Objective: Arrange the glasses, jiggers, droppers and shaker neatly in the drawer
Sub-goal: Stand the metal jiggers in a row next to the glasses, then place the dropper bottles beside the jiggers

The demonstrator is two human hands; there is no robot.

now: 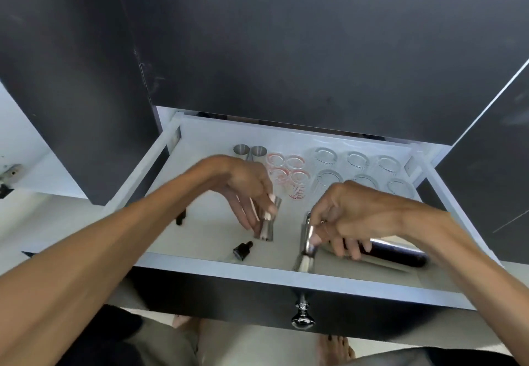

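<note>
The white drawer (217, 261) is pulled open below me. My left hand (246, 188) grips a steel jigger (267, 225) standing near the drawer's middle. My right hand (355, 214) holds a second steel jigger (307, 248) at the front, tilted. The dark shaker (398, 255) lies on its side under my right hand. A black dropper bottle (242, 249) lies at the front left, and another dropper (181, 218) is half hidden behind my left forearm. Two steel jiggers (249, 151), red-marked measuring glasses (289, 171) and clear glasses (357, 165) stand in rows at the back.
The drawer's black front carries a chrome knob (303, 318). Dark cabinet doors (286, 50) rise directly behind the drawer. A white shelf (25, 165) sits to the left. My bare feet (335, 350) show on the floor below the drawer.
</note>
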